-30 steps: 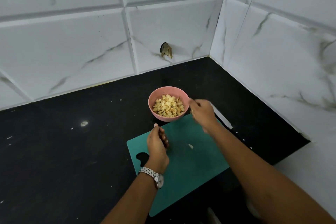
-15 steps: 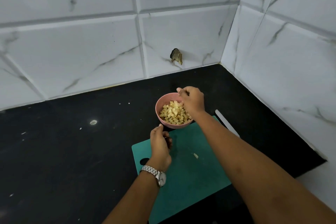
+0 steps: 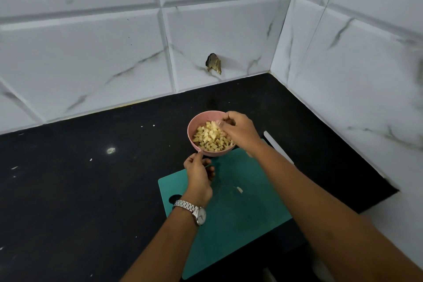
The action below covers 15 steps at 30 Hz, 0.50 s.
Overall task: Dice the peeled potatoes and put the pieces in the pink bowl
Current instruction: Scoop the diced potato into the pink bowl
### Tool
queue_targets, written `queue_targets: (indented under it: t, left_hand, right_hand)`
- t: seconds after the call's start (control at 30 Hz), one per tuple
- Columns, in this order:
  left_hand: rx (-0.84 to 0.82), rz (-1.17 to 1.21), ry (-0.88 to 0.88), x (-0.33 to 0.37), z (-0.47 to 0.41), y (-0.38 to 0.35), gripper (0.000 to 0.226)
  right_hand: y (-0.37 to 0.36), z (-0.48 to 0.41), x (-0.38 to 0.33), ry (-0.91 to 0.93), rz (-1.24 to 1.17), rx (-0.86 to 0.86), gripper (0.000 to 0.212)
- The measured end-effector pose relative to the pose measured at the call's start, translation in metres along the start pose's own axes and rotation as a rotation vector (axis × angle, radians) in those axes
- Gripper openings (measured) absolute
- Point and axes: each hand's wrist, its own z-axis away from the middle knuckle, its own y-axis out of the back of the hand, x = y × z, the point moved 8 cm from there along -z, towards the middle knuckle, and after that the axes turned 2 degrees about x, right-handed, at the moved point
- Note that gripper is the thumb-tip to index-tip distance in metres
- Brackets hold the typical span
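On the left the black counter carries only a few pale specks. Next comes the left hand, a watch on its wrist. It hovers over the far left corner of the green cutting board, with its thumb tip at the near rim of the pink bowl. Its fingers are curled inward, and I cannot tell whether they enclose anything.

The bowl stands on the counter just beyond the board, heaped with potato cubes. The right hand hangs over the bowl's right half, fingertips bunched and pointing down into the heap. Whether it holds cubes or has let them go cannot be made out.

No whole potato is in view, so the dicing looks finished. One stray piece lies on the board, toward the person from the bowl and between the two forearms. The left hand is nearer to it, and a short reach back and to the right would probably pick it up.

Right of the bowl lies a white knife, slanting from far left to near right and partly hidden under the right forearm.
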Motion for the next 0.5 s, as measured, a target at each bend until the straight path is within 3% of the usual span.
queue_targets:
  t: [0.1, 0.23, 0.33, 0.5]
  left_hand:
    - [-0.025, -0.016, -0.015, 0.001, -0.001, 0.002, 0.024]
    - [-0.006, -0.025, -0.032, 0.006, -0.005, 0.005, 0.031]
    - [-0.002, -0.028, -0.02, 0.005, -0.004, 0.004, 0.034]
    - [-0.002, -0.023, 0.008, 0.002, 0.0, 0.002, 0.032]
  right_hand:
    - [-0.003, 0.031, 0.012, -0.029, -0.058, -0.228, 0.009]
    - [-0.014, 0.065, 0.053, -0.052, 0.526, -0.544, 0.009]
    - [-0.018, 0.076, 0.077, -0.081, 0.692, -0.535, 0.02]
    - [-0.022, 0.086, 0.074, -0.008, 0.814, -0.437, 0.021]
